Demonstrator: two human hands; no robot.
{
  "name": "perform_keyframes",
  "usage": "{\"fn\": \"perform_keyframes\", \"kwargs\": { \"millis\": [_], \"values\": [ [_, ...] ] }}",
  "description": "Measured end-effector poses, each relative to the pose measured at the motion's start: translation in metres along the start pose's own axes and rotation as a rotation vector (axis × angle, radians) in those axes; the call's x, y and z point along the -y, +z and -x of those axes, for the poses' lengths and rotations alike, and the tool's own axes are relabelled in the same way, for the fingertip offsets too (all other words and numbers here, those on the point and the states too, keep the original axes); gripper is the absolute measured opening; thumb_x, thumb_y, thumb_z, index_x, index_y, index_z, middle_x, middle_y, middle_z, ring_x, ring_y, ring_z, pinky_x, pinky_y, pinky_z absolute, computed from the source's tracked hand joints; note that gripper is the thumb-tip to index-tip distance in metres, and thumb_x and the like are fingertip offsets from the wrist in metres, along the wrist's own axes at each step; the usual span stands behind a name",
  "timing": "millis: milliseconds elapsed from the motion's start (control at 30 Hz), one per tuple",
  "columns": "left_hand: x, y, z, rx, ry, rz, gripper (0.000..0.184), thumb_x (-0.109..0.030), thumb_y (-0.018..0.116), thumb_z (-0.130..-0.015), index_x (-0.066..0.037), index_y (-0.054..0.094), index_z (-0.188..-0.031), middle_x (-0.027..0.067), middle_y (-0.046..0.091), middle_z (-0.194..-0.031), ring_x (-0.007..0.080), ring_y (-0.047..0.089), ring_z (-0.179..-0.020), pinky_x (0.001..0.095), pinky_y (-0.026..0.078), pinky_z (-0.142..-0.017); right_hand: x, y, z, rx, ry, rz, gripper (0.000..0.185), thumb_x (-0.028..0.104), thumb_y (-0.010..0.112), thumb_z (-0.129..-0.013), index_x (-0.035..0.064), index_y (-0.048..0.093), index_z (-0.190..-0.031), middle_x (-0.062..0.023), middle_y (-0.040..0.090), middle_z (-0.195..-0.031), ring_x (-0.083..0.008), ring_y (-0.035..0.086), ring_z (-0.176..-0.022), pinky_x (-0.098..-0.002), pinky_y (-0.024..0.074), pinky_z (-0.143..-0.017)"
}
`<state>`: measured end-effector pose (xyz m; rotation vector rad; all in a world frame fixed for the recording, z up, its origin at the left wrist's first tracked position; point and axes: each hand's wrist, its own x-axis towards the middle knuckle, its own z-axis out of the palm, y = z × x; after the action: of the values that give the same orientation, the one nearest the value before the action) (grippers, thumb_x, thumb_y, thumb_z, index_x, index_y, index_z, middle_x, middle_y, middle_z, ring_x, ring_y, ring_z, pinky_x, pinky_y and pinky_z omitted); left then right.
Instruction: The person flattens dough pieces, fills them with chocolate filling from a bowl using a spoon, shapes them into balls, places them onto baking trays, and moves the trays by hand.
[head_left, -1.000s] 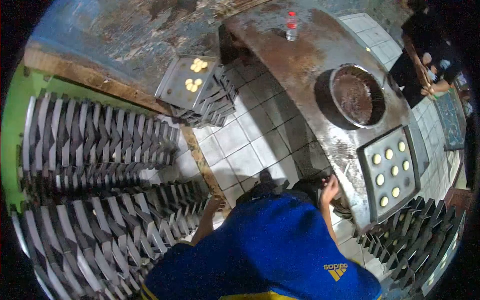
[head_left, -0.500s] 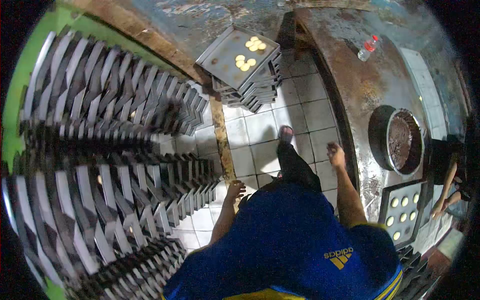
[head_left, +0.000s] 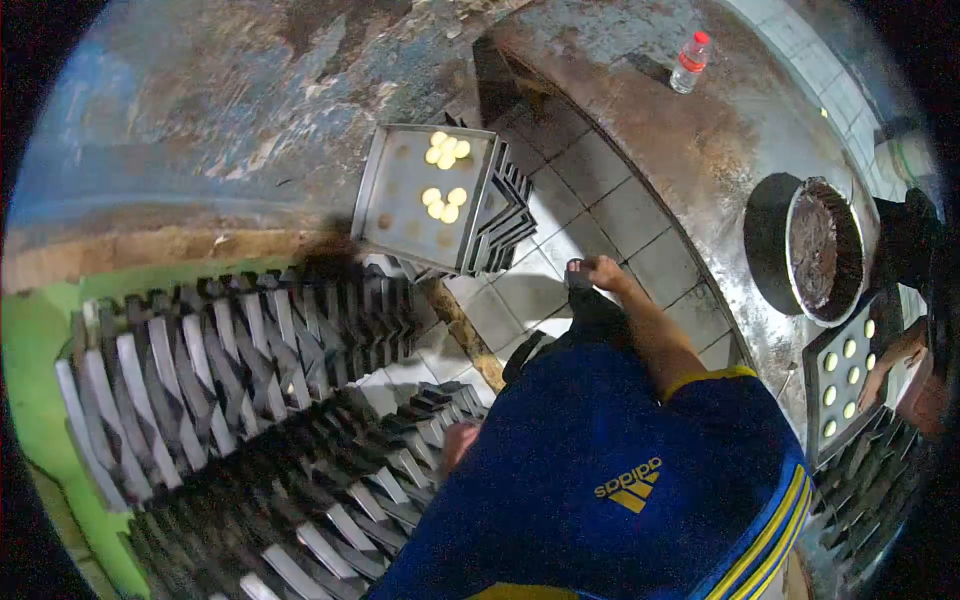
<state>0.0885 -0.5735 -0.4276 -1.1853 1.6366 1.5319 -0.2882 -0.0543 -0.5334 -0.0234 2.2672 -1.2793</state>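
My right hand (head_left: 597,273) is held out in front of my body above the tiled floor, empty, its fingers loosely bent and apart. My left hand (head_left: 460,442) shows only in part beside my shirt, next to the stacked trays; its fingers are hidden. Ahead stands a stack of metal trays (head_left: 505,215). Its top tray (head_left: 415,215) carries two clusters of pale yellow round pieces (head_left: 446,150), which look like dough. Neither hand touches this stack.
Tall crisscrossed stacks of trays (head_left: 230,370) line the left. On the worn worktop (head_left: 650,140) at right stand a red-capped bottle (head_left: 690,62) and a round pan (head_left: 822,250) with dark contents. A co-worker's hand (head_left: 908,345) is by a tray of pale rounds (head_left: 829,395).
My view has turned and I am nearer the tray stack ahead. My right hand has swung forward, while my left has dropped back beside my body.
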Motion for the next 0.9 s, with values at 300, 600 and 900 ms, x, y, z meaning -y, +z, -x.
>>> {"fn": "perform_keyframes", "kwargs": {
  "millis": [300,600,900],
  "values": [
    [-0.163,-0.132,-0.111,-0.158,0.107,0.205,0.046,-0.039,0.065,-0.105,-0.012,0.055,-0.141,0.0129,0.065,-0.133,0.0302,0.066,-0.118,0.0456,0.056,-0.085,-0.036,0.038,-0.158,-0.103,-0.128,0.292,0.04,0.039,0.068,-0.095,0.0017,0.073,-0.109,-0.0163,0.074,-0.098,-0.0312,0.072,-0.089,-0.0429,0.0574,-0.078],
    [-0.259,-0.152,-0.377,-0.055,0.192,0.336,0.085,-0.065,0.056,-0.103,-0.018,0.026,-0.168,0.0186,0.043,-0.162,0.0396,0.042,-0.148,0.0571,0.035,-0.121,-0.007,0.053,-0.331,-0.026,0.346,-0.148,0.057,0.059,0.065,-0.1,0.0062,0.073,-0.12,-0.0064,0.075,-0.104,-0.019,0.069,-0.086,-0.0379,0.0564,-0.077],
    [-0.25,-0.159,-0.679,-0.166,0.197,0.618,0.086,-0.063,0.057,-0.102,-0.016,0.026,-0.166,0.0171,0.039,-0.164,0.0384,0.042,-0.147,0.0552,0.037,-0.118,-0.093,0.152,-0.493,-0.228,0.487,-0.232,0.058,0.058,0.065,-0.099,0.0044,0.073,-0.121,-0.0086,0.075,-0.105,-0.0213,0.069,-0.089,-0.0394,0.0563,-0.079]
  ]
}}
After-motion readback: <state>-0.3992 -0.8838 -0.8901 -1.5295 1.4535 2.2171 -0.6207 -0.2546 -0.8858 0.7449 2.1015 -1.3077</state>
